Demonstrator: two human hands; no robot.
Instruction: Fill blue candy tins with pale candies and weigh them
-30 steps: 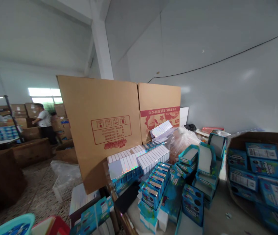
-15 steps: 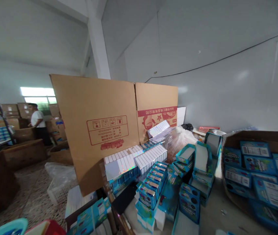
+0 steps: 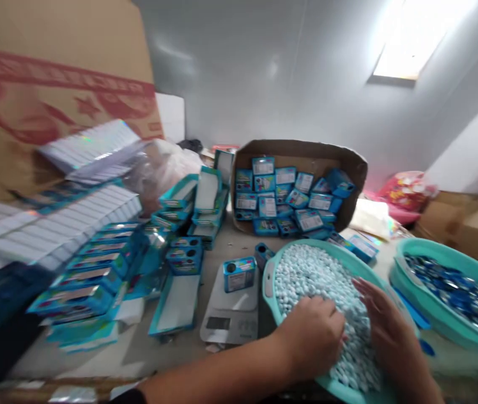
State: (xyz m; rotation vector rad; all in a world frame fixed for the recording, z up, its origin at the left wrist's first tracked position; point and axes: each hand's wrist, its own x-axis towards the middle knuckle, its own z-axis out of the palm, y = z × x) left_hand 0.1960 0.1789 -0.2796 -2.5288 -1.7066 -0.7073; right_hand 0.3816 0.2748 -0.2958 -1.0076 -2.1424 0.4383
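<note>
My left hand is over a teal basin full of small pale-blue pellets that look like candies. Its fingers are curled inward, hiding whatever may be in them. Across from it, inside the basin's right side, my right hand has its fingers stretched out, close to the pellets. Left of the basin lies a flat grey scale with a display, and a small blue printed box stands on it. Another small blue box is by the basin's rim.
Behind the basin, a tilted cardboard carton holds several blue boxes. A second teal basin with shiny blue pieces stands at right. Open display trays, rows of small boxes and a large upright carton occupy the left.
The view has swung right and downward, bringing both hands, the scale and the two teal basins into sight. The far room at left has left the picture.
</note>
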